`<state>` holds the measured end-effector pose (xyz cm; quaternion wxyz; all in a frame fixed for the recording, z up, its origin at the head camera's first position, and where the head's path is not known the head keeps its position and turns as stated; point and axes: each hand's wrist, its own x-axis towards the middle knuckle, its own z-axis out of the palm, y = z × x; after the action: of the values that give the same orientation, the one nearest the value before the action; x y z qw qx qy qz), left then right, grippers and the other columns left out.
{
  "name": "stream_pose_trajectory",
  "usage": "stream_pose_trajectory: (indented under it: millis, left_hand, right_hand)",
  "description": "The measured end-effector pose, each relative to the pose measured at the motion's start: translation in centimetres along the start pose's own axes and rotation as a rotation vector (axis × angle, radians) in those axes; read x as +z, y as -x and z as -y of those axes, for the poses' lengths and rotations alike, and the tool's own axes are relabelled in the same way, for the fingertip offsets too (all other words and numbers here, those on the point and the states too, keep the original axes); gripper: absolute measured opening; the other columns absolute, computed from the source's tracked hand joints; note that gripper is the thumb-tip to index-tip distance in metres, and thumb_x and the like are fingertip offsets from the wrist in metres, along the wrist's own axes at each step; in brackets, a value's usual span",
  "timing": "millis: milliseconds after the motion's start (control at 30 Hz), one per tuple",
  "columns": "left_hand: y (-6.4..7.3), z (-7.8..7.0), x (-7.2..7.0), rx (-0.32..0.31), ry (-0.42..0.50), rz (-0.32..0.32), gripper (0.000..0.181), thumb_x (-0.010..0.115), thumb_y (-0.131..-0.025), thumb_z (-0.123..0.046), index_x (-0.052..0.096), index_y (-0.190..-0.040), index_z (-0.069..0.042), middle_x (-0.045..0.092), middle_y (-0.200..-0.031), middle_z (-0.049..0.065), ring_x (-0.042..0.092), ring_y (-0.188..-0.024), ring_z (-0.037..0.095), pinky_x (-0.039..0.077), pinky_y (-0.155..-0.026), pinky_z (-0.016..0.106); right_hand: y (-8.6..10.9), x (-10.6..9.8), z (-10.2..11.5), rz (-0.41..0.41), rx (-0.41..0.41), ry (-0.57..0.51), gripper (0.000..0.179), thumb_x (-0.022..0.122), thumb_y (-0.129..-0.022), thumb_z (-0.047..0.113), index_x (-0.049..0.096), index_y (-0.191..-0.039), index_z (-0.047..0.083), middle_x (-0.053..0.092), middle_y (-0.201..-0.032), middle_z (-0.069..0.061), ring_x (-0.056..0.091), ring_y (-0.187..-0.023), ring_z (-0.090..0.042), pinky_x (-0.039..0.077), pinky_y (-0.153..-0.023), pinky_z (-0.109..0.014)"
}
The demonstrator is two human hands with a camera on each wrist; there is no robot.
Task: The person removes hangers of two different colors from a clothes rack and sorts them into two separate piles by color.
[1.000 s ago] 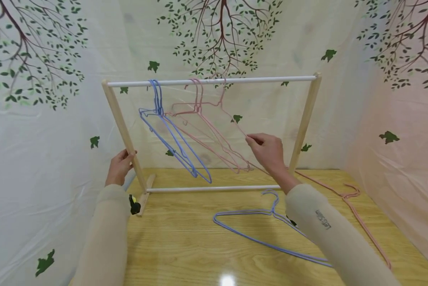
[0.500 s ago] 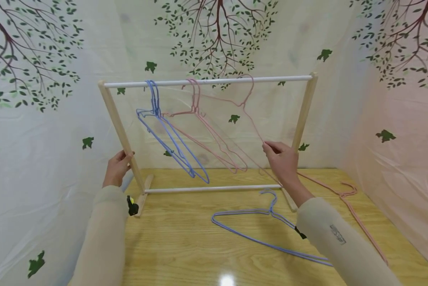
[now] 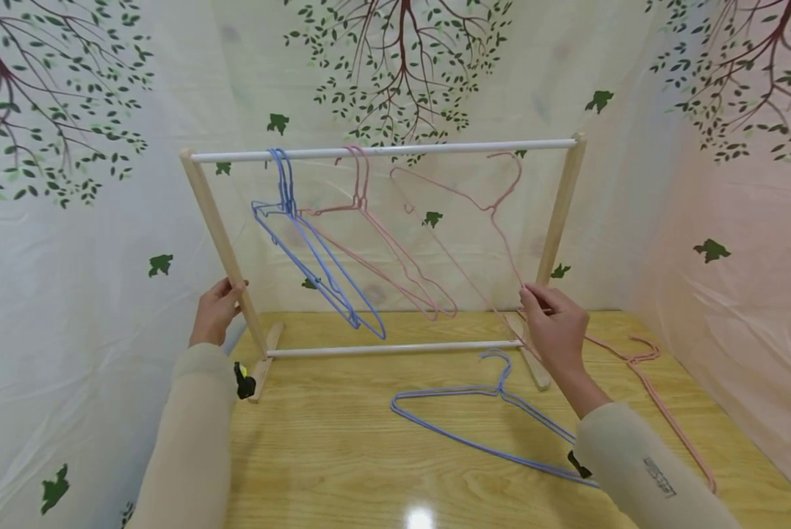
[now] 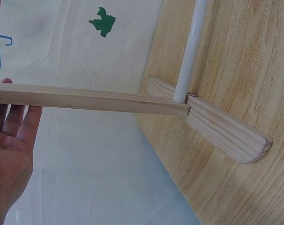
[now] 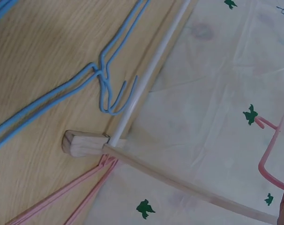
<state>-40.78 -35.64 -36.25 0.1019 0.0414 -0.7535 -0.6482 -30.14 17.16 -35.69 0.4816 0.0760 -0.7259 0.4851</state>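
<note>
Now pink hanger [image 3: 474, 213] in right hand [image 3: 557, 330]

Both arms outstretched, left hand [image 3: 215, 312] fingers curled, right hand [image 3: 557, 328] pinching.

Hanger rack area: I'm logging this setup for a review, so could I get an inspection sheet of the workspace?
Surface: wooden table, glossy, with a light glare.
Job's things: wooden rack carrying blue hangers and pink hangers; pink hanger held up near the rail, hook not on it.
Clutter: blue hangers and pink hangers lying on the table.
Grippers: left hand holds the rack's left post; right hand pinches the raised pink hanger.
Cables: nothing seen.
Surroundings: white sheets printed with trees.
</note>
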Motion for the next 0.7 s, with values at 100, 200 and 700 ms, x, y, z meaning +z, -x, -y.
stream_pose_trajectory:
  millis: [100,200,700]
  left_hand:
    - [-0.1,0.0,0.0,-0.007,-0.004,-0.001,0.053,0.043,-0.107,-0.029,0.035,-0.154,-0.005,0.037,-0.153,0.018,0.037,-0.137,0.03,0.033,-0.114,0.047]
    - [0.0,0.0,0.0,-0.01,-0.007,0.0,0.053,0.042,-0.107,-0.029,0.035,-0.154,-0.005,0.036,-0.154,0.018,0.037,-0.138,0.03,0.033,-0.114,0.047]
    - [0.1,0.1,-0.1,0.019,0.004,0.017,0.053,0.043,-0.107,-0.028,0.034,-0.154,-0.004,0.039,-0.151,0.016,0.038,-0.137,0.028,0.033,-0.114,0.046]
  right_hand:
    - [0.8,-1.1,-0.4,-0.016,-0.007,0.016,0.011,0.076,-0.086,0.0,0.078,-0.096,-0.004,0.071,-0.083,-0.02,0.057,-0.066,0.011,0.044,-0.057,-0.005]
    - [1.6,-2.1,-0.7,-0.029,-0.014,0.026,0.011,0.074,-0.087,-0.002,0.078,-0.097,-0.004,0.072,-0.083,-0.018,0.058,-0.067,0.009,0.046,-0.058,-0.005]
    - [4.8,-5.7,-0.6,-0.181,-0.162,0.085,0.012,0.071,-0.079,-0.018,0.075,-0.09,-0.012,0.068,-0.072,-0.018,0.055,-0.069,0.011,0.044,-0.064,-0.004]
